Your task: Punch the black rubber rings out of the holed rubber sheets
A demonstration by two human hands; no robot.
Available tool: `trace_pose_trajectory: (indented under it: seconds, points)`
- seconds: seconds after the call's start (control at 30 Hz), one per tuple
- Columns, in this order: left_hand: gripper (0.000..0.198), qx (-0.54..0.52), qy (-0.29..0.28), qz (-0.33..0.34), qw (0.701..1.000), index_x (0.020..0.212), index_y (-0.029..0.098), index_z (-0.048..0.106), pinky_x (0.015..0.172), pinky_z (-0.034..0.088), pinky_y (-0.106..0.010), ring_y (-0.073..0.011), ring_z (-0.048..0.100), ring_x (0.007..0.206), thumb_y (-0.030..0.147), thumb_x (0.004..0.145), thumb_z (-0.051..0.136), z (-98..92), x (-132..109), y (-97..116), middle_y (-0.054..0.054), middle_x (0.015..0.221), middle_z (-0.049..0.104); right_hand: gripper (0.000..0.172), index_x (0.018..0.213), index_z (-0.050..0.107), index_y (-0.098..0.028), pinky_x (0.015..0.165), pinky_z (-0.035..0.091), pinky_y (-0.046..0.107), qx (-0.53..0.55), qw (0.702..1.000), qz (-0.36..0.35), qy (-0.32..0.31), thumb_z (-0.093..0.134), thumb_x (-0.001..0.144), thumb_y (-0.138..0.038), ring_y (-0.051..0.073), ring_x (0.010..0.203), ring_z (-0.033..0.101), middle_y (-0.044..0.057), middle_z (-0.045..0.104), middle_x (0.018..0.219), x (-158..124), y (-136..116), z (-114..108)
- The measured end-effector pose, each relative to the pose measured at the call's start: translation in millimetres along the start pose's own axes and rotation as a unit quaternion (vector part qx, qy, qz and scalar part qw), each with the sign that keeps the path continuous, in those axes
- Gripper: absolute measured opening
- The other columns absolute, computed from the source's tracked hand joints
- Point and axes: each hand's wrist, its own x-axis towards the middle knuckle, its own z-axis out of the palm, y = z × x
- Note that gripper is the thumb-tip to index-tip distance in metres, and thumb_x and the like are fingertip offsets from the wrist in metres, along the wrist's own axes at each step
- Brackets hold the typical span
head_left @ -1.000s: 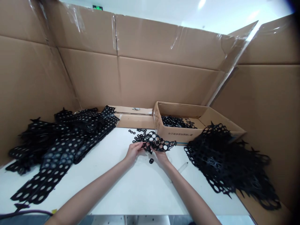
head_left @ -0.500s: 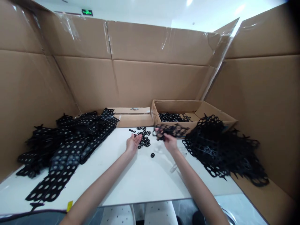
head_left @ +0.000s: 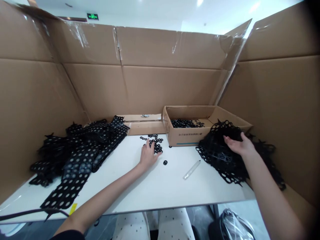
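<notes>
My left hand [head_left: 148, 156] rests at the near side of a cluster of small black rings [head_left: 157, 146] on the white table [head_left: 147, 190]. Its fingers are spread around the nearest rings, hiding some of them. One lone ring piece [head_left: 165, 162] lies nearer to me. Over at the right, my right hand [head_left: 238, 145] is open, palm partly up, above a heap of black perforated scrap sheets [head_left: 222, 160]. Nothing shows in its fingers. I cannot tell whether it touches the heap.
A shallow cardboard box [head_left: 183, 138] holding many black rings [head_left: 183, 123] stands at the back. Black sheets with rows of round spots [head_left: 75, 170] are piled at left. A clear pen-like tube [head_left: 191, 170] lies on the table. Tall cardboard walls [head_left: 170, 85] enclose the table.
My right hand has moved right from the middle, and the scrap sheet it held is out of it, now over the heap. My left hand has turned palm down onto the rings.
</notes>
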Motion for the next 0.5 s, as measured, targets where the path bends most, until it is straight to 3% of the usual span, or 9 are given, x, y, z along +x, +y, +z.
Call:
trace_pose_trajectory:
  seconds: [0.1, 0.23, 0.37, 0.5]
  points:
    - [0.110, 0.071, -0.086, 0.085, 0.990, 0.138, 0.021, 0.028, 0.104, 0.004, -0.061, -0.0438, -0.001, 0.133, 0.073, 0.048, 0.063, 11.4, -19, 11, -0.018, 0.148, 0.003, 0.067, 0.066, 0.061, -0.001, 0.038, 0.035, 0.017, -0.005, 1.000, 0.016, 0.006, 0.035, 0.084, -0.059, 0.011, 0.064, 0.056, 0.035, 0.048, 0.106, 4, 1, -10]
    - [0.114, 0.113, -0.086, 0.012, 0.990, 0.140, 0.025, 0.018, 0.098, -0.003, -0.068, -0.0464, -0.015, 0.130, 0.078, 0.047, 0.058, 25.0, -9, 4, -0.020, 0.147, -0.004, 0.073, 0.065, 0.062, -0.004, 0.046, 0.044, 0.026, 0.026, 0.998, -0.028, -0.043, 0.035, 0.076, -0.071, 0.023, 0.085, 0.061, 0.037, 0.043, 0.113, -9, 4, -5]
    - [0.096, 0.114, -0.083, -0.036, 0.989, 0.138, 0.028, 0.026, 0.098, 0.002, -0.066, -0.0460, -0.004, 0.132, 0.074, 0.059, 0.052, 36.1, 22, -12, -0.019, 0.146, 0.009, 0.078, 0.069, 0.064, -0.004, 0.059, 0.046, 0.045, -0.001, 0.995, -0.019, -0.101, 0.031, 0.075, -0.074, 0.032, 0.099, 0.058, 0.038, 0.042, 0.117, -26, 14, 2]
    - [0.057, 0.116, -0.046, -0.026, 0.992, 0.125, 0.027, 0.046, 0.100, 0.020, -0.056, -0.0373, 0.028, 0.124, 0.058, 0.077, 0.045, 48.1, 43, -16, -0.017, 0.131, 0.036, 0.090, 0.079, 0.068, 0.002, 0.067, 0.046, 0.039, -0.103, 0.977, -0.001, -0.185, 0.024, 0.077, -0.077, 0.028, 0.100, 0.059, 0.039, 0.046, 0.112, -31, 22, -4]
